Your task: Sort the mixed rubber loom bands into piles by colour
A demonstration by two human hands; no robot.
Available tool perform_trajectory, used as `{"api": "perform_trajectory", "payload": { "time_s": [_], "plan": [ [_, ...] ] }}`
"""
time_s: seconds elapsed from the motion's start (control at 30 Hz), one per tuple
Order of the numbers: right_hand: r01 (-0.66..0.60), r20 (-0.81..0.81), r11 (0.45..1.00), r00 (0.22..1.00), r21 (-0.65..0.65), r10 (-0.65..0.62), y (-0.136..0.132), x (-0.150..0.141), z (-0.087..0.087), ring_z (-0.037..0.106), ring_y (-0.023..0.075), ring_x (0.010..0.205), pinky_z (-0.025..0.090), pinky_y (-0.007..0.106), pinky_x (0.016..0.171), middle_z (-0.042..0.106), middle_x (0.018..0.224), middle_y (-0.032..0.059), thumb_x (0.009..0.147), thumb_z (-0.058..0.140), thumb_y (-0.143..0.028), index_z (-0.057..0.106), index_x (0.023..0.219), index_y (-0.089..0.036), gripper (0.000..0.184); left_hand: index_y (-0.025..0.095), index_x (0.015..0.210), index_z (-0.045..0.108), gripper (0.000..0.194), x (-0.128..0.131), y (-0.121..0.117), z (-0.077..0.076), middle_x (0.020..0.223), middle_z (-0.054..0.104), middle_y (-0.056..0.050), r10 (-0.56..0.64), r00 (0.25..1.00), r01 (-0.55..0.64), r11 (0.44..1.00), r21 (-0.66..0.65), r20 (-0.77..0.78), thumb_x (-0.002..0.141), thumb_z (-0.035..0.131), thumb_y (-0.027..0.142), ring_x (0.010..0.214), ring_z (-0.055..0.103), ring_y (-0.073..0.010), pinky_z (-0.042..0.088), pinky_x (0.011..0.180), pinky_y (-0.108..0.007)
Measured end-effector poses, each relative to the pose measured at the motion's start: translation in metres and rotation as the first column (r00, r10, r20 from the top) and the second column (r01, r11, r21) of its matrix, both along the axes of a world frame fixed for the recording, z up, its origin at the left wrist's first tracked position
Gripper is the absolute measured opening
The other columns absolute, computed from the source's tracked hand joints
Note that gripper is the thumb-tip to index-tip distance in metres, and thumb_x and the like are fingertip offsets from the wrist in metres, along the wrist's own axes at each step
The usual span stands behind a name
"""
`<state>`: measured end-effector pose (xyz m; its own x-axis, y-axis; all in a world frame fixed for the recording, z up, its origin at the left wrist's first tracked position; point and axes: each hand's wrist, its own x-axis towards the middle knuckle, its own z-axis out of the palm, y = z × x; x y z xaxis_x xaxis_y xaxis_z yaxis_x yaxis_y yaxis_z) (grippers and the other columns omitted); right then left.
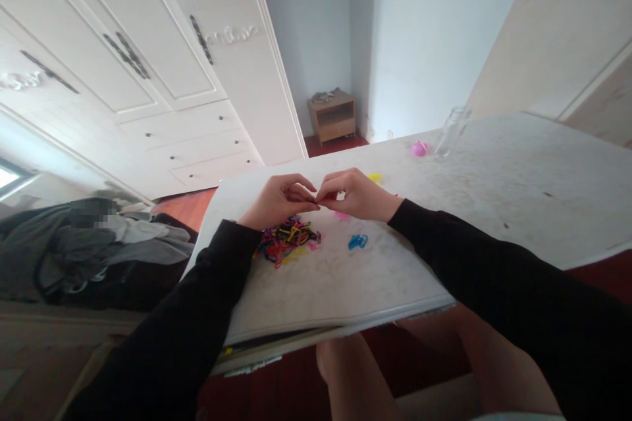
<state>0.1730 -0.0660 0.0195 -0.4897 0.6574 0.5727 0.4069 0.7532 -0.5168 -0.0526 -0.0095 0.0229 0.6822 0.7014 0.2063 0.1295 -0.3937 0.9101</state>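
Above the white table (390, 276), my left hand (284, 199) and my right hand (355, 196) meet fingertip to fingertip. Both are closed in a pinch around something small and dark, too tiny to name. Below my left hand lies a tangled pile of multicoloured little loops (286, 240), which look like rubber bands. A small group of blue loops (358, 241) sits apart, to the right of the pile. Pink loops (340, 215) show just under my right hand, partly hidden by it. Beyond that hand are yellow loops (375, 178).
Toward the table's far edge stand a clear glass bottle (450, 133) and a pink object (419, 148) beside it. Dark and grey clothes (99, 250) are heaped at the left. A white wardrobe (192, 118) and a small wooden cabinet (332, 117) stand beyond the table.
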Motion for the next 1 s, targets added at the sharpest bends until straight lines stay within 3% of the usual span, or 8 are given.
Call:
{"api": "perform_trajectory", "payload": {
  "time_s": [0.3, 0.43, 0.63, 0.77, 1.0],
  "plan": [
    [0.061, -0.037, 0.995, 0.997, -0.073, -0.064, -0.001, -0.001, 0.001, 0.064, 0.0120, 0.068, 0.050, 0.025, 0.068, 0.075, 0.076, 0.0028, 0.079, 0.065, -0.004, 0.078, 0.083, -0.013, 0.016, 0.015, 0.076, 0.078, 0.021, 0.001, -0.001, 0.002, 0.075, 0.082, -0.008, 0.072, 0.997, -0.068, 0.989, 0.132, -0.027, 0.071, 0.092, 0.030, 0.072, 0.080, -0.0202, 0.068, 0.072, -0.031],
    [0.228, -0.051, 0.968, 0.971, -0.109, -0.235, 0.002, 0.004, 0.005, 0.065, 0.0139, 0.069, 0.050, 0.027, 0.069, 0.074, 0.074, 0.0030, 0.081, 0.067, -0.009, 0.077, 0.081, -0.014, 0.011, 0.015, 0.079, 0.080, 0.017, 0.000, 0.001, 0.003, 0.078, 0.082, -0.009, 0.173, 0.984, -0.165, 0.966, 0.199, -0.026, 0.075, 0.088, 0.030, 0.075, 0.079, -0.0198, 0.067, 0.072, -0.031],
    [0.487, 0.060, 0.861, 0.873, -0.146, -0.484, 0.013, 0.018, 0.006, 0.065, 0.0150, 0.070, 0.047, 0.028, 0.071, 0.077, 0.076, 0.0058, 0.080, 0.069, -0.006, 0.080, 0.081, -0.012, 0.013, 0.014, 0.079, 0.078, 0.013, -0.009, 0.017, 0.001, 0.076, 0.080, -0.008, 0.324, 0.945, -0.294, 0.894, 0.339, -0.036, 0.078, 0.078, 0.028, 0.069, 0.073, -0.0152, 0.061, 0.069, -0.028],
    [0.530, 0.175, 0.835, 0.845, -0.149, -0.505, 0.019, 0.020, 0.002, 0.067, 0.0163, 0.074, 0.047, 0.029, 0.073, 0.080, 0.082, 0.0104, 0.080, 0.069, -0.003, 0.083, 0.087, -0.008, 0.016, 0.015, 0.078, 0.080, 0.014, -0.013, 0.025, -0.001, 0.072, 0.077, -0.006, 0.390, 0.909, -0.289, 0.844, 0.451, -0.148, 0.079, 0.074, 0.028, 0.066, 0.068, -0.0143, 0.056, 0.067, -0.028],
    [0.549, 0.292, 0.828, 0.815, -0.114, -0.500, 0.027, 0.018, -0.005, 0.069, 0.0192, 0.079, 0.047, 0.030, 0.076, 0.081, 0.088, 0.0128, 0.085, 0.066, -0.007, 0.085, 0.095, -0.008, 0.021, 0.017, 0.079, 0.082, 0.014, -0.016, 0.031, -0.005, 0.070, 0.076, -0.006, 0.419, 0.882, -0.283, 0.836, 0.470, -0.215, 0.076, 0.070, 0.025, 0.063, 0.063, -0.0143, 0.051, 0.066, -0.029]
  ]
}}
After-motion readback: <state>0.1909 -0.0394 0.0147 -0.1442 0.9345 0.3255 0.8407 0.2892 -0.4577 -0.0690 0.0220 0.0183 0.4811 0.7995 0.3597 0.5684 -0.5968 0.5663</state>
